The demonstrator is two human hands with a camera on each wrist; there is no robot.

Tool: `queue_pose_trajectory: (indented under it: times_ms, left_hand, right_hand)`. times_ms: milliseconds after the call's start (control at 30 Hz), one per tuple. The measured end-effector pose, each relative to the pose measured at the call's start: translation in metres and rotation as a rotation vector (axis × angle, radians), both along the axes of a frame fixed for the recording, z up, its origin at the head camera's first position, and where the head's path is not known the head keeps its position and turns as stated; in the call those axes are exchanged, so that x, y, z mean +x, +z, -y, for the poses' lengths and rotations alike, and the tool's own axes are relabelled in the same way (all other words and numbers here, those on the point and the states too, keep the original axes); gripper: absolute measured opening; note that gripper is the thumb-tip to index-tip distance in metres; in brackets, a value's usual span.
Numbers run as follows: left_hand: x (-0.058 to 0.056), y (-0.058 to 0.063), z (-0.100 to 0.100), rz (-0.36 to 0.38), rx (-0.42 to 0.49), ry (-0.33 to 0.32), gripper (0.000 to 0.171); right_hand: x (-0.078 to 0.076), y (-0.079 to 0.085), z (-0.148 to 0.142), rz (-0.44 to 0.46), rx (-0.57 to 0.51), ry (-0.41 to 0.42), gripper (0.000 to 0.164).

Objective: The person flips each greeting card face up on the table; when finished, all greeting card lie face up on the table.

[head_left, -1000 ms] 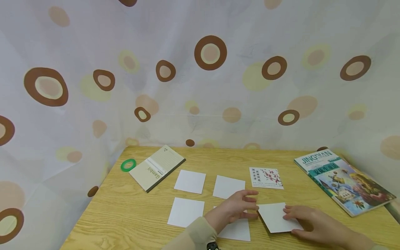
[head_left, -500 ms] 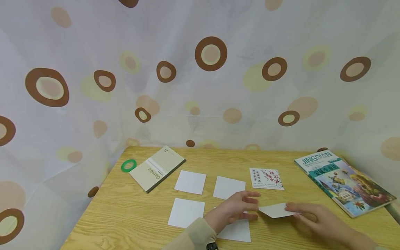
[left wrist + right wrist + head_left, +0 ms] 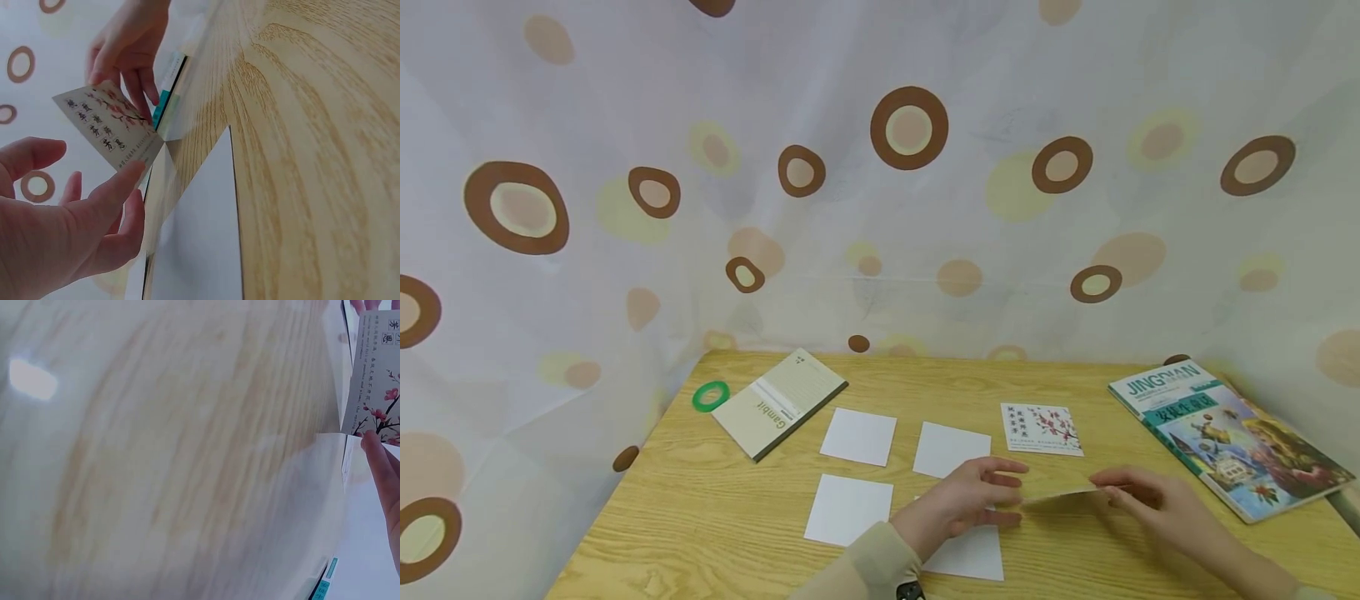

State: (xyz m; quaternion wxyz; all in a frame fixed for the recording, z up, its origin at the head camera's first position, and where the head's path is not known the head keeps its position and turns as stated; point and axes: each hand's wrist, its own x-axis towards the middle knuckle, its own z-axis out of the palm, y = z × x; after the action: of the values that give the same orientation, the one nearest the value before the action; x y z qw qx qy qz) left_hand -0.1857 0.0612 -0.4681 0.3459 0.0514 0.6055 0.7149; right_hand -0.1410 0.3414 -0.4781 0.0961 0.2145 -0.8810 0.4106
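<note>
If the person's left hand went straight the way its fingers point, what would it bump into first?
Most likely the printed card held by the right hand: its edge is right by the fingertips of the left hand, though whether they already touch is hard to tell.

Six cards, two hands, one notebook, one magazine, one green ring, one watch
</note>
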Motion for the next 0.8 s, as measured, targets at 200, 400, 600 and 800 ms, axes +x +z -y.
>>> queue_pose_trajectory:
  times_ms: [200, 400, 600, 800]
  left_hand:
    - [0.0006, 0.0001, 0.0013, -0.001, 0.021, -0.012, 0.037]
    - [-0.0006, -0.0006, 0.0033, -0.009, 0.034, -0.030, 0.038]
    - [-0.0005, -0.0003, 0.0041, -0.017, 0.044, -0.044, 0.040]
    - [-0.0006, 0.0018, 0.0034, -0.014, 0.017, -0.025, 0.042]
  right_hand:
    - [-0.0012, 0.0048, 0.0006, 0.128, -0.095, -0.032, 0.014]
    - [-0.0026, 0.0036, -0.0010, 0.151, -0.166, -0.041, 0.015]
    - [-0.0032, 0.0036, 0.0000, 0.180, -0.191, -0.124, 0.021]
    - [-0.0022, 0.0053, 0.0024, 0.189, -0.170, -0.246, 0.027]
